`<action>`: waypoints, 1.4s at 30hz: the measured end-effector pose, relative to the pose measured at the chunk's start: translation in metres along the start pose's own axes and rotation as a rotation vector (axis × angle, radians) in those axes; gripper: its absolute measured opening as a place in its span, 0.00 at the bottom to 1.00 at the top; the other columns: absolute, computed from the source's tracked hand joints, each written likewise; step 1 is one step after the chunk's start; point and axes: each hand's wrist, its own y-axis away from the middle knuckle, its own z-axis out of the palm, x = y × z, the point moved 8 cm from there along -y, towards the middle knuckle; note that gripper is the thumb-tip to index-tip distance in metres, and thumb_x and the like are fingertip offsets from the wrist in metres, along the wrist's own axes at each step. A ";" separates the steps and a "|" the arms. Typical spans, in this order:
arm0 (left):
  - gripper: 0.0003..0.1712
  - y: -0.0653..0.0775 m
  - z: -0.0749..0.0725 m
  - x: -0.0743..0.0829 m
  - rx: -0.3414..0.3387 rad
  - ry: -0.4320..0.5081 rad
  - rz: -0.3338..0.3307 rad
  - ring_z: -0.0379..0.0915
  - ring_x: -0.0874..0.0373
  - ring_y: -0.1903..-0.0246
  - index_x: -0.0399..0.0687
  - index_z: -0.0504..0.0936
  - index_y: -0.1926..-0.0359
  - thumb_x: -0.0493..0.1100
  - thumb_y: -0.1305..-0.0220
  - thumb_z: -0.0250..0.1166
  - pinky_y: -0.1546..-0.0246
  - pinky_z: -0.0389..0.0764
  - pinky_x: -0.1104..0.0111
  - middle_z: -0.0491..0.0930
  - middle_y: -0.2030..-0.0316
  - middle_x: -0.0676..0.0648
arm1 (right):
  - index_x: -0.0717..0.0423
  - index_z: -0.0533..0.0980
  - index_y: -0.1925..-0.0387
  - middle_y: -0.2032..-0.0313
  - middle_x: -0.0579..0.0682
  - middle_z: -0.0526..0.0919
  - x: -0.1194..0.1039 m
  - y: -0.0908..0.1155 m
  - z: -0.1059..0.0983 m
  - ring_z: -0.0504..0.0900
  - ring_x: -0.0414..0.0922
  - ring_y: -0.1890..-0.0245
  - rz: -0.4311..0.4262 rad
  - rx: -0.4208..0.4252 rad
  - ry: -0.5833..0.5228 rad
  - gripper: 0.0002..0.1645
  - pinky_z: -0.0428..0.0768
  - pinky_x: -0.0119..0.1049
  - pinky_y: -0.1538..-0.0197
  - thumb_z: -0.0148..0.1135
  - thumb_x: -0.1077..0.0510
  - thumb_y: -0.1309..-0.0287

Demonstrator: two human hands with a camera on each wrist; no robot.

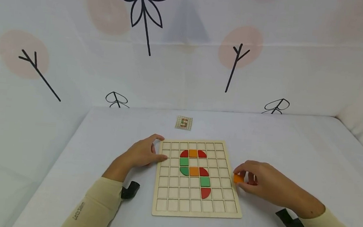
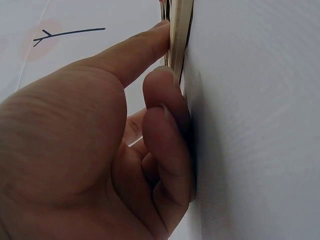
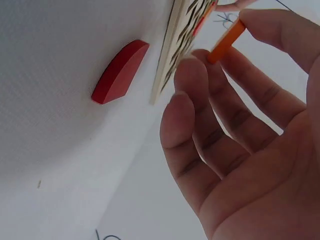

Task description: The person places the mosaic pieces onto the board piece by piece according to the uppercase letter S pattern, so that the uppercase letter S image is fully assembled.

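My left hand holds the left edge of a wooden grid board, its thumb on the top face and the index finger by the far corner. In the left wrist view the other fingers curl close against the board's side. Just off the board's right edge, my right hand pinches an orange square tile between thumb and fingers. Beneath that hand a red quarter-round tile lies on the cloth. Red quarter-round, orange square and green tiles sit in the grid, forming a curved figure.
Beyond the board lies a small pattern card with an S-like figure on a grid. White cloth covers the table. A patterned white sheet hangs behind it.
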 end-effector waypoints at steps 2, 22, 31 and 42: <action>0.42 0.000 0.000 0.000 0.000 0.000 0.003 0.71 0.57 0.81 0.62 0.67 0.30 0.59 0.44 0.74 0.74 0.66 0.66 0.77 0.74 0.48 | 0.48 0.83 0.54 0.70 0.35 0.76 -0.003 0.001 -0.002 0.71 0.32 0.72 0.011 0.027 0.026 0.16 0.75 0.26 0.71 0.74 0.54 0.45; 0.42 -0.001 -0.001 0.004 0.008 -0.005 0.009 0.71 0.56 0.81 0.62 0.67 0.31 0.59 0.44 0.74 0.75 0.66 0.66 0.77 0.74 0.48 | 0.41 0.82 0.54 0.61 0.32 0.78 -0.041 0.013 0.002 0.75 0.34 0.61 -0.080 0.166 0.056 0.15 0.80 0.28 0.62 0.73 0.53 0.44; 0.42 0.000 0.001 -0.001 0.017 0.003 0.007 0.71 0.57 0.82 0.61 0.68 0.31 0.59 0.44 0.75 0.75 0.67 0.66 0.77 0.75 0.48 | 0.39 0.82 0.53 0.53 0.35 0.81 -0.057 0.007 0.008 0.80 0.38 0.51 -0.129 0.142 0.123 0.16 0.84 0.37 0.51 0.73 0.51 0.44; 0.42 -0.001 0.000 0.000 0.010 0.003 0.027 0.72 0.57 0.81 0.61 0.68 0.31 0.59 0.44 0.74 0.75 0.67 0.66 0.77 0.74 0.48 | 0.42 0.82 0.48 0.52 0.36 0.81 -0.088 -0.006 0.005 0.78 0.37 0.53 -0.209 0.106 0.123 0.19 0.83 0.33 0.54 0.71 0.50 0.41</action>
